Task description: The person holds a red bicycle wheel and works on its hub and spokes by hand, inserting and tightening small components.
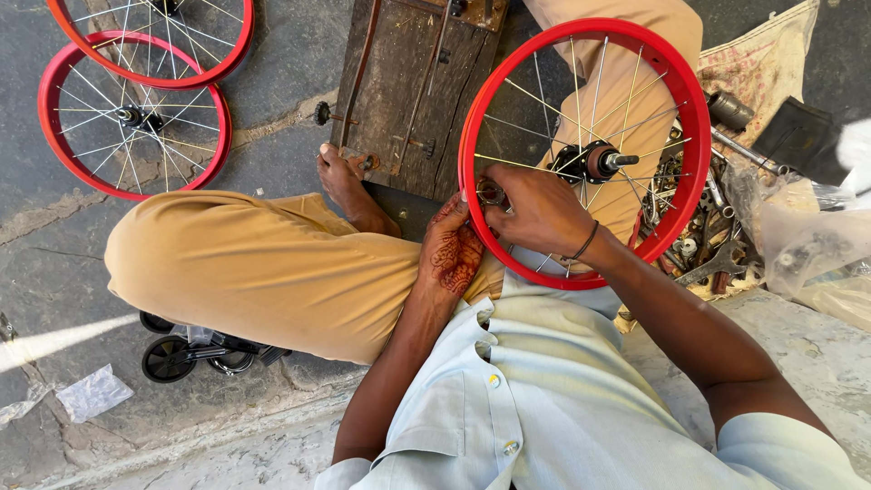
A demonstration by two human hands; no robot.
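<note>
We hold the wheel point(691, 118) on our lap: left hand point(454, 249) gripping its rim, right hand point(535, 210) pinching a nipple point(491, 192). Most spokes look laced; two wheels point(136, 113) lie at the floor's far-left corner.

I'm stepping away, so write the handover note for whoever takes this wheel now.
Left hand: grips the red rim at its near-left edge.
Right hand: reaches through the spokes, fingers on a small metal tool at the rim's inner side.
The wheel rests on the lap, hub up.
Two more red wheels lie on the ground at far left; spanners and loose parts lie on a sack at right.
Done: spokes are laced into hub and rim.
Left: how many spokes are tightened cannot be told; check each.
</note>
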